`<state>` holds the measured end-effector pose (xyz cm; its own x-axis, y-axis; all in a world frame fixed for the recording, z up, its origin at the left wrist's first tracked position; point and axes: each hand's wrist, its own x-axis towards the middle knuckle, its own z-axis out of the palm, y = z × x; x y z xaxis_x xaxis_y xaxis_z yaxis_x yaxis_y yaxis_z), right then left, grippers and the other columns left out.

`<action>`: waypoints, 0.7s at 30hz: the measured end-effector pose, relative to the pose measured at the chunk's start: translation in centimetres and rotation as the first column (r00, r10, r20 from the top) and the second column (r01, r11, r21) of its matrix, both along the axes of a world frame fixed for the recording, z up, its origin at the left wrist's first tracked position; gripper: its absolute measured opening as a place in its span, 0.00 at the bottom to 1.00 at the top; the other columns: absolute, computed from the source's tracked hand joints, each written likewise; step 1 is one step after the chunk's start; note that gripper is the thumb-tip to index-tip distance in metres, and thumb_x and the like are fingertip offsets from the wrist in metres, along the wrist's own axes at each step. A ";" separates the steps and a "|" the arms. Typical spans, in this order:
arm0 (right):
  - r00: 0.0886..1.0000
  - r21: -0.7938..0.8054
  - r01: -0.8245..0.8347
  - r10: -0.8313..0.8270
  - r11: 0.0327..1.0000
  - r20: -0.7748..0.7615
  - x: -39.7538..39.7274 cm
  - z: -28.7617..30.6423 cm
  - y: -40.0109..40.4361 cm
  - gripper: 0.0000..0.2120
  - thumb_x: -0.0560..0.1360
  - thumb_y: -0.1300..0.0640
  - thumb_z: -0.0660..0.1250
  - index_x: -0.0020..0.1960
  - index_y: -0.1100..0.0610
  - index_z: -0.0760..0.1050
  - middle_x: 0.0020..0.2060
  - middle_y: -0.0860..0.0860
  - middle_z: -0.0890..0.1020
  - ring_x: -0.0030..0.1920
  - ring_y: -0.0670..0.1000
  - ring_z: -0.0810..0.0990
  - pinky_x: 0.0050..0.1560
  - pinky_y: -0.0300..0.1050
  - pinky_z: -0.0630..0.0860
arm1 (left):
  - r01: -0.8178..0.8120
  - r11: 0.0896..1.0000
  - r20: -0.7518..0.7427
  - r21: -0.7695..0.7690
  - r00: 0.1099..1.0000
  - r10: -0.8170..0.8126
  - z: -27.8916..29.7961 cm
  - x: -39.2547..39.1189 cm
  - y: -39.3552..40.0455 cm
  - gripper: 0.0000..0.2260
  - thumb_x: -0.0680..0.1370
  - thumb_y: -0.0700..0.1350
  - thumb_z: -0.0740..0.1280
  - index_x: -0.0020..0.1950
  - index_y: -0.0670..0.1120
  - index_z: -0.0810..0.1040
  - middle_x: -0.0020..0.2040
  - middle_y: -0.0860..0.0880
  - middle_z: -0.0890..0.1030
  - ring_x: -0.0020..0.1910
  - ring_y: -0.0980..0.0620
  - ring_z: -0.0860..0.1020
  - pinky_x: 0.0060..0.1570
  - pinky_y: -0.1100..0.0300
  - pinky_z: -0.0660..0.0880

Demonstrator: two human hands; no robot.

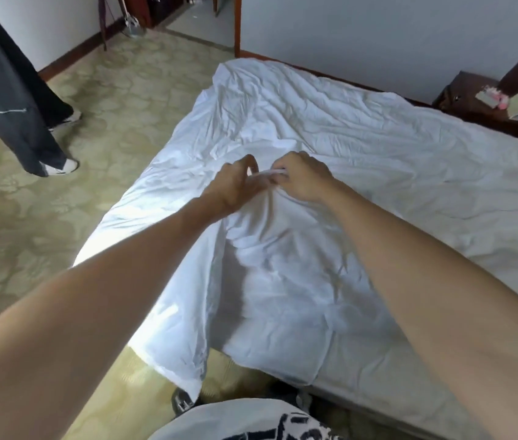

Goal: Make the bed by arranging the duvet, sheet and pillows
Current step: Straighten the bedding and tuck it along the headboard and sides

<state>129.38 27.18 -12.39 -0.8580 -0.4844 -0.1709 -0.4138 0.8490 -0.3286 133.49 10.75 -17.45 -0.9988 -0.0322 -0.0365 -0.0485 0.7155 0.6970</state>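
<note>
Head view, single entry. White duvet (330, 147): spread rumpled over the bed (410, 398), its near corner spilling off the edge toward the patterned floor (108, 90) at 7 o'clock. Left hand (235, 182) and right hand (305, 179): side by side at centre, both pinching one raised fold of the duvet, fingers curled round a thin white strip between them, apparently a tie or seam; too blurred to tell which. Judged purpose: gathering the cloth there to fasten or straighten it before smoothing. No pillows visible. Second person's legs (13, 100): standing at 10 o'clock, well apart from the bed. Dark wooden nightstand (473, 103): at 2 o'clock, against the wall.
</note>
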 end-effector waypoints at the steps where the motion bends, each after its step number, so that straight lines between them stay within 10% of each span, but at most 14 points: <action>1: 0.999 0.023 0.013 -0.012 1.000 -0.041 0.4 0.5 -0.4 0.08 0.79 0.51 0.64 0.48 0.48 0.82 0.49 0.53 0.82 0.53 0.60 0.80 0.46 0.47 0.74 | 0.017 0.999 0.035 -0.029 0.999 -0.016 -0.3 0.5 -0.7 0.22 0.70 0.62 0.73 0.53 0.49 0.72 0.45 0.43 0.80 0.45 0.42 0.77 0.42 0.52 0.73; 15: 0.924 0.000 0.251 -0.240 0.968 -0.298 -0.6 2.2 -0.6 0.16 0.77 0.62 0.61 0.38 0.45 0.78 0.40 0.50 0.83 0.49 0.58 0.80 0.53 0.48 0.65 | -0.025 0.786 0.051 -0.617 0.996 0.072 -4.1 1.4 -7.9 0.16 0.75 0.38 0.64 0.62 0.46 0.72 0.59 0.43 0.73 0.60 0.41 0.74 0.57 0.46 0.71; 21: 0.855 -0.106 0.334 -0.348 0.937 -0.384 -5.4 1.6 -3.8 0.13 0.76 0.62 0.63 0.33 0.52 0.73 0.37 0.51 0.81 0.46 0.59 0.79 0.48 0.48 0.61 | -0.108 0.801 0.033 -0.589 0.987 0.157 -2.0 -3.3 -15.9 0.09 0.75 0.40 0.63 0.55 0.44 0.77 0.54 0.39 0.79 0.54 0.36 0.79 0.49 0.47 0.76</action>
<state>124.00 23.37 -10.78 -0.9632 -0.1482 0.2243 -0.2004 0.9519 -0.2319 130.17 -5.17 -19.49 -0.9781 -0.2036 -0.0436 -0.2077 0.9682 0.1397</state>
